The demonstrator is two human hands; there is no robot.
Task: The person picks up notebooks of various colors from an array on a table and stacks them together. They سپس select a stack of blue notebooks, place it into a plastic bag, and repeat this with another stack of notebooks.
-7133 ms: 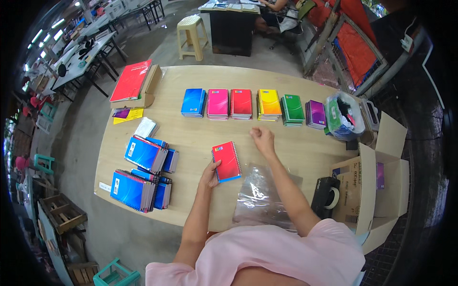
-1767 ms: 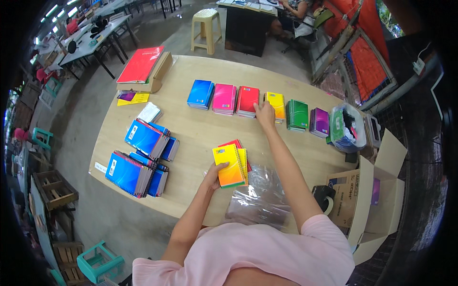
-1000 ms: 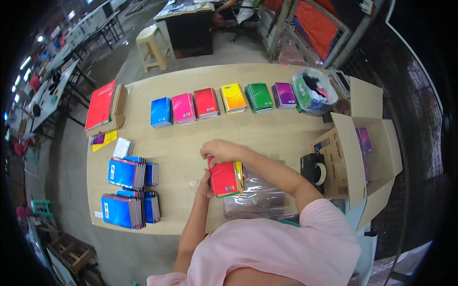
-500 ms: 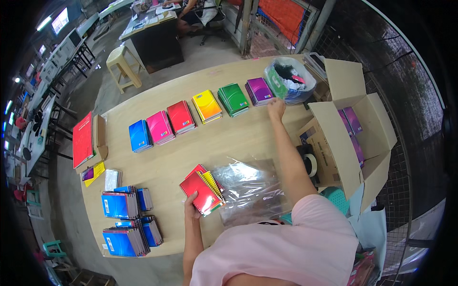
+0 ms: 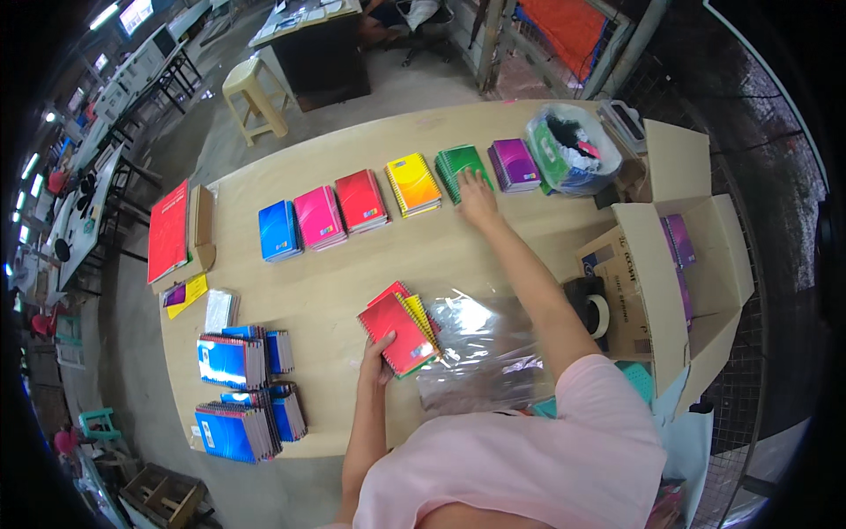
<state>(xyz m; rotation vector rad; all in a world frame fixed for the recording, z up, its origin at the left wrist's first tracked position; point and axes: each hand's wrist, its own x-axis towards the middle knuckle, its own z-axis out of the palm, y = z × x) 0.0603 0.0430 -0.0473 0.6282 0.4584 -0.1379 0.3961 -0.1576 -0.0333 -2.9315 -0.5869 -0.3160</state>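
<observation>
The right hand [image 5: 478,201] is now at the green notebook stack [image 5: 458,160], having shifted from beside the purple stack [image 5: 515,164] half a second ago; its fingers reach over the green stack's near edge, though whether they grip cannot be told; the left hand [image 5: 377,358] keeps its fingers clamped on the notebook bunch [image 5: 394,328], above the worktop [image 5: 330,286], red still uppermost, yellow showing at the side.

The right hand [image 5: 478,204] has gone from beside the purple stack [image 5: 516,164] to the green stack [image 5: 460,164] near the table's [image 5: 476,260] far edge, and the left hand's [image 5: 377,360] notebook bundle [image 5: 397,333] now shows yellow.
</observation>
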